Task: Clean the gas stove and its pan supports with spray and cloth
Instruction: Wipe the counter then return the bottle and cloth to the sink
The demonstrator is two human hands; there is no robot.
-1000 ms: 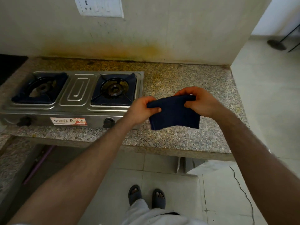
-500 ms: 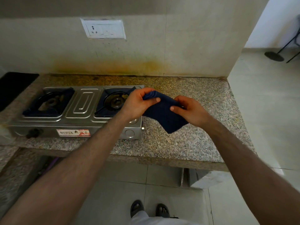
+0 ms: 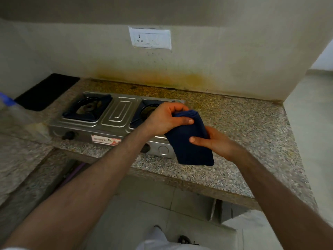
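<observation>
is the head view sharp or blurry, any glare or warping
Head view: soft motion blur overall, worst on the spray bottle at the left edge; the stove label is unreadable; the wide lens bows the countertop edge; dim, even light, no strong glare; the blue cloth shows little texture.

Dim, even indoor light; brighter floor at right. Overall soft motion blur; wide-angle bending at frame edges.
</observation>
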